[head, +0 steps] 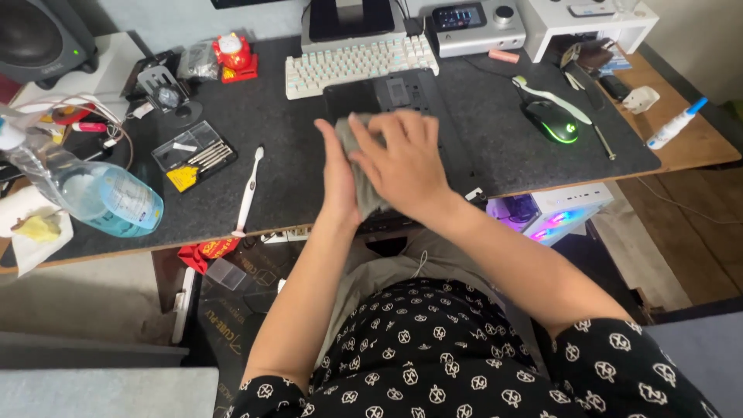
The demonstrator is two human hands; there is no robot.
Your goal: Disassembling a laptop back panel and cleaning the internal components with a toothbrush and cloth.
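A grey cloth (357, 172) is pressed between my two hands above the desk's front edge. My left hand (337, 179) stands edge-on against the cloth's left side. My right hand (402, 164) lies flat over it, fingers pointing left. Under both hands rests a black flat device (391, 97), perhaps an upturned laptop, on the dark desk mat (271, 131). Much of the cloth is hidden by my right hand.
A white keyboard (357, 63) sits behind the black device. To the left lie a white toothbrush (248, 193), a screwdriver bit case (193, 155) and a tipped clear water bottle (93, 193). At right are a green-lit mouse (551, 121) and a white tube (677, 124).
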